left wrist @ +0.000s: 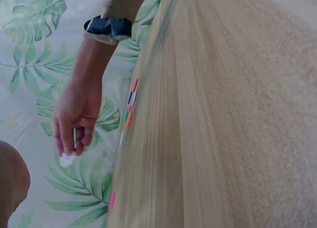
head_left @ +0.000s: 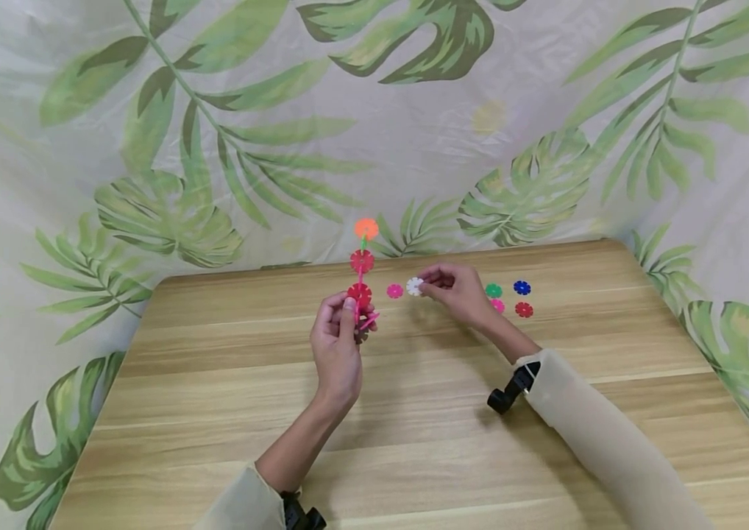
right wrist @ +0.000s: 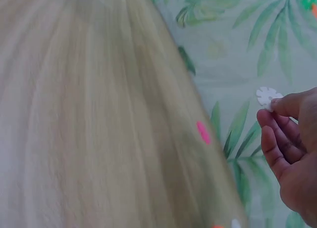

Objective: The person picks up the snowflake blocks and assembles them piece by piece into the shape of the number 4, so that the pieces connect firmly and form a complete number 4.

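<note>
My left hand (head_left: 337, 353) grips the lower part of a chain of notched plastic snowflake discs (head_left: 362, 260), held upright above the table. An orange disc (head_left: 366, 229) tops the chain, with green, red and pink ones below it. Fingers partly hide the chain's lower end, where a pink disc (head_left: 369, 321) sticks out to the right. Between thumb and fingertips, my right hand (head_left: 457, 293) pinches a white snowflake disc (right wrist: 266, 96) by its edge, to the right of the chain. In the left wrist view, the same white disc (left wrist: 67, 159) shows below the right fingertips.
A loose pink disc (head_left: 394, 291) lies on the wooden table (head_left: 414, 456) between the hands. Beyond the right hand lie more discs: green (head_left: 494, 290), blue (head_left: 522, 288), red (head_left: 524, 310) and pink (head_left: 497, 305). A leaf-patterned cloth (head_left: 414, 147) hangs behind the table.
</note>
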The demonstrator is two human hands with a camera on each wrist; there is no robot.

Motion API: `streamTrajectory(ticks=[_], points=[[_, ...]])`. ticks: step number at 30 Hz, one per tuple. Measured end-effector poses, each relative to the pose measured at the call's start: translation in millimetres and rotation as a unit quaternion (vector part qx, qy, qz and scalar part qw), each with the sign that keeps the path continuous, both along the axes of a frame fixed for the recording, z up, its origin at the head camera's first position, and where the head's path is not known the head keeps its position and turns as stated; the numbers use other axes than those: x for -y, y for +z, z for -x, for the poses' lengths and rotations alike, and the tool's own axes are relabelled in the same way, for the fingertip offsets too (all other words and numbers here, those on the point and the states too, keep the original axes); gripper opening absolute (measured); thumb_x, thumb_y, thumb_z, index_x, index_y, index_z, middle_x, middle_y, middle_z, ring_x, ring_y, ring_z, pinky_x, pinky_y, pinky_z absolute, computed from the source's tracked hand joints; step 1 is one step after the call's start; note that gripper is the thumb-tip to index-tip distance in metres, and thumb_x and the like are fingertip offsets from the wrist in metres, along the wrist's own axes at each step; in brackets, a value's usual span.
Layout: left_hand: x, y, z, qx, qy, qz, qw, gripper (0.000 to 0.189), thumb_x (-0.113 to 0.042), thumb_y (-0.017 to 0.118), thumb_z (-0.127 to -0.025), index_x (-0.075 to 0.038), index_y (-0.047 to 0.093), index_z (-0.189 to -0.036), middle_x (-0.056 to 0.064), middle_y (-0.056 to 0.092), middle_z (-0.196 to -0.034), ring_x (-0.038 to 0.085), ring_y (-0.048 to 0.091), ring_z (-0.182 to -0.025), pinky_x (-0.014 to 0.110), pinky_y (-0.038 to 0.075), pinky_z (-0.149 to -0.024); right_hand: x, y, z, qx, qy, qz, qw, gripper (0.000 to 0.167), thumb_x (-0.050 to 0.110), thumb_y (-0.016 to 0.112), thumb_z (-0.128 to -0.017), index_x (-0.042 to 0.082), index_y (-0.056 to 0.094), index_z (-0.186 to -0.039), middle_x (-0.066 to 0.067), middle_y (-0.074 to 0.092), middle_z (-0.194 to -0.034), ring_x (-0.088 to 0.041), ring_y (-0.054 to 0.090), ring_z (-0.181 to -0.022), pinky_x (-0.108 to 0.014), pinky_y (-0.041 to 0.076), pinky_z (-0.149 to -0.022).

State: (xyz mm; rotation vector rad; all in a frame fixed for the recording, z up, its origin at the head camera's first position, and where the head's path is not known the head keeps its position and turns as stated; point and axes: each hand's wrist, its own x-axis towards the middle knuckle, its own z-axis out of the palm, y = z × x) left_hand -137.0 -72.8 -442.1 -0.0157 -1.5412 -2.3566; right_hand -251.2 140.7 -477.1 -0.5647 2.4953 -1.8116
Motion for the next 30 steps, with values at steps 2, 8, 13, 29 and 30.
streamTrajectory(ticks=[2, 8, 13, 29, 30], points=[[0.1, 0.2, 0.1, 0.0, 0.001, 0.002, 1.0, 0.015, -0.016, 0.054, -0.112, -0.004, 0.062, -0.117, 0.009, 0.072, -0.1, 0.014, 0.069, -0.083, 0.022, 0.058, -0.069, 1, 6.5, -6.2, 0.007, 0.009, 0.019, 0.9997, 0.017, 0.001, 0.076, -0.097, -0.004, 0.075, -0.113, -0.019, 0.076, -0.098, -0.035, 0.073, -0.087, -0.028, 0.061, -0.071], [-0.1, 0.6, 0.1, -0.001, -0.002, -0.001, 1.0, 0.015, -0.016, 0.054, -0.112, -0.004, 0.061, -0.118, 0.008, 0.072, -0.101, 0.013, 0.07, -0.084, 0.022, 0.059, -0.07, 4, 26.3, -25.4, 0.001, 0.035, 0.055, 0.9979, 0.015, 0.001, 0.075, -0.097, -0.002, 0.075, -0.112, -0.019, 0.076, -0.095, -0.016, 0.071, -0.077, -0.024, 0.058, -0.065], [-0.3, 2.4, -0.4, -0.006, -0.004, -0.006, 1.0, 0.016, -0.016, 0.055, -0.112, -0.003, 0.061, -0.119, 0.009, 0.072, -0.102, 0.013, 0.07, -0.085, 0.022, 0.06, -0.071, 6, 38.7, -41.3, -0.01, 0.05, 0.072, 0.9961, 0.014, 0.002, 0.076, -0.097, -0.002, 0.076, -0.111, -0.017, 0.077, -0.094, -0.018, 0.072, -0.077, -0.024, 0.058, -0.064], [-2.2, 3.3, -1.5, -0.012, 0.013, 0.028, 0.9995, 0.018, -0.019, 0.055, -0.112, -0.004, 0.061, -0.119, 0.004, 0.071, -0.1, 0.011, 0.067, -0.083, 0.02, 0.056, -0.069, 18, 59.7, -72.8, -0.033, 0.058, 0.108, 0.9919, 0.015, -0.004, 0.075, -0.095, -0.005, 0.075, -0.11, -0.019, 0.076, -0.094, -0.017, 0.073, -0.076, -0.027, 0.062, -0.066], [-2.4, 3.6, -1.7, -0.012, 0.015, 0.032, 0.9993, 0.018, -0.019, 0.055, -0.112, -0.004, 0.061, -0.119, 0.003, 0.072, -0.1, 0.01, 0.067, -0.083, 0.02, 0.055, -0.068, 19, 60.5, -73.6, -0.033, 0.057, 0.111, 0.9917, 0.015, -0.004, 0.075, -0.095, -0.005, 0.075, -0.11, -0.019, 0.076, -0.094, -0.017, 0.073, -0.076, -0.027, 0.061, -0.065]])
